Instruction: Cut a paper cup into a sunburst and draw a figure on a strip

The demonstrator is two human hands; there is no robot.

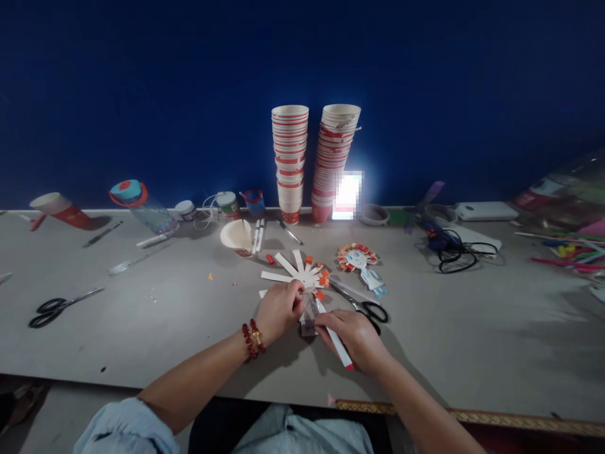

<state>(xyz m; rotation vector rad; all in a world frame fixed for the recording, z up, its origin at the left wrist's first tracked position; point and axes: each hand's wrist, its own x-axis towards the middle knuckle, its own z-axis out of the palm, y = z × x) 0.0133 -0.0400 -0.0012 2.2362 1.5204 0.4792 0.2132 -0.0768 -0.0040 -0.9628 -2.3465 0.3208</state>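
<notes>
Colouring the cutout (302, 276) with a marker (341, 349)

Just below the frame's centre, the left hand (282, 310) is pinched on the cutout's near edge; the right hand (354, 337) is closed around the marker. Colouring seems the step in hand; the next stroke would call for a steady hold. White strips (276, 276) spread like rays, those at right having orange ends.
</notes>
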